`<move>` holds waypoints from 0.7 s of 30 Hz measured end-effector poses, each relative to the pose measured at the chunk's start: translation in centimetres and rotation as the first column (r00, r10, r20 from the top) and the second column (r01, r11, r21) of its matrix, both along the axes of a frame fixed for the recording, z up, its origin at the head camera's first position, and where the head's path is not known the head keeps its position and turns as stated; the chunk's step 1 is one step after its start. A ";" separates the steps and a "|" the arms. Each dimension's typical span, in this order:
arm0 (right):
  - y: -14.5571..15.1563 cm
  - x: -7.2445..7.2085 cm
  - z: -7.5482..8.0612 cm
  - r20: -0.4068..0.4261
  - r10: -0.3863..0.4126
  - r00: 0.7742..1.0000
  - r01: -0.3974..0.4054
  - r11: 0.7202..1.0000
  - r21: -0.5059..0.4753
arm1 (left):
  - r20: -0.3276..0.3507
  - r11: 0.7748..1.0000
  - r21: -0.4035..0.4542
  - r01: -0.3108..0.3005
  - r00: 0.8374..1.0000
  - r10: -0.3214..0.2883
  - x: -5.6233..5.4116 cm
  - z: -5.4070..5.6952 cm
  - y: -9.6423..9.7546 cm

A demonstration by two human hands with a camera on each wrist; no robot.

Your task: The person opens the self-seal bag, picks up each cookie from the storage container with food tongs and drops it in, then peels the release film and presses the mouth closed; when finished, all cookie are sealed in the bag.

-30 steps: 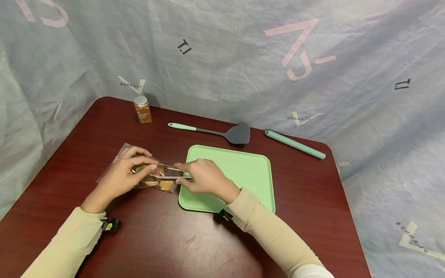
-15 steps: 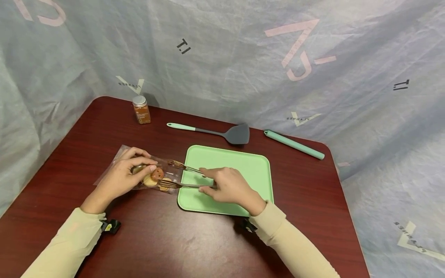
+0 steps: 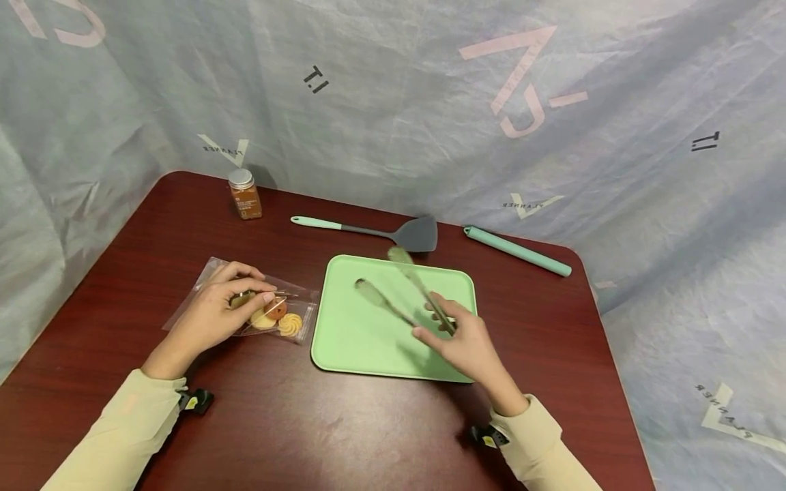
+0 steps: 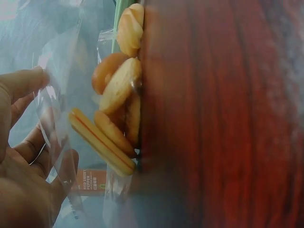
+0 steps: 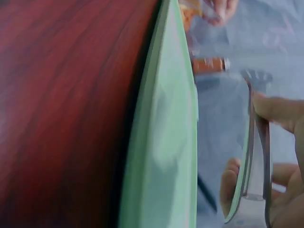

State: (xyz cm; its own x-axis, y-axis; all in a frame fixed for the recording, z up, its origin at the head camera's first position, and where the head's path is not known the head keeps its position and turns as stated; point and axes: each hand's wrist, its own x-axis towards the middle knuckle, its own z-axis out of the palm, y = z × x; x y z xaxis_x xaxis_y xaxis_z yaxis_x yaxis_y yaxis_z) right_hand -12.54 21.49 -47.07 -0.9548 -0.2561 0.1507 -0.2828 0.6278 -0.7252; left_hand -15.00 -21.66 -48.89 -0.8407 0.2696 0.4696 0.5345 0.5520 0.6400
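My left hand (image 3: 221, 307) holds up the upper film of a clear plastic bag (image 4: 54, 118) between thumb and fingers, at the table's left. Inside the bag lie several cookies (image 4: 121, 88), among them a swirled one (image 3: 290, 325) and a round brown one (image 3: 276, 309). My right hand (image 3: 469, 341) grips a pair of metal tongs (image 3: 374, 294) above the light green tray (image 3: 344, 344). The tongs' two arms stand apart, with nothing between their tips, which point away to the upper left. In the right wrist view the thumb and fingers press the tongs (image 5: 251, 152) from both sides.
A spice jar (image 3: 245, 199) with a silver lid stands at the back left of the dark red table (image 3: 344, 429). Behind the tray lie a grey turner (image 3: 414, 235) with a mint handle and a green rod (image 3: 518, 252). Grey cloth (image 3: 381, 123) hangs behind.
My right hand has drawn the tongs out from over the bag, rightward across the tray, and their tips have swung up. The left hand stays at the bag.
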 end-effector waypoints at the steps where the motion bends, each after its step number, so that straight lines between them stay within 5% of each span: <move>1: 0.8 0.2 -0.1 0.012 -0.055 0.998 0.055 0.998 -0.026 | 0.002 1.000 0.000 0.001 1.000 -0.001 0.0 0.0 0.0; 5: 4.2 1.3 -0.5 0.059 -0.284 0.957 0.288 0.955 -0.073 | 0.003 1.000 0.005 0.007 1.000 -0.007 0.0 -0.1 0.1; 9: 7.5 2.9 -1.2 0.112 -0.484 0.868 0.490 0.871 -0.036 | 0.005 1.000 0.014 0.026 1.000 -0.026 0.0 -0.1 0.2; 13: 9.6 4.2 -1.9 0.119 -0.583 0.803 0.580 0.812 0.064 | 0.003 0.999 0.010 0.034 0.999 -0.034 0.0 -0.2 0.2; 21: 11.2 4.6 -2.5 -0.019 -0.583 0.812 0.564 0.776 0.284 | 0.018 0.999 0.005 0.032 0.999 -0.032 0.2 -0.1 0.2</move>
State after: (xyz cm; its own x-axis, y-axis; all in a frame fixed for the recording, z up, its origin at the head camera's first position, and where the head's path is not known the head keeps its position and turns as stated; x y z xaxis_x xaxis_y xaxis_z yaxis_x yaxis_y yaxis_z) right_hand -7.91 32.65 -49.53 -0.9425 0.3218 0.0899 0.2336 0.8271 -0.5112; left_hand -14.84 -21.42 -48.99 -0.8401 0.2944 0.4556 0.5401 0.5320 0.6522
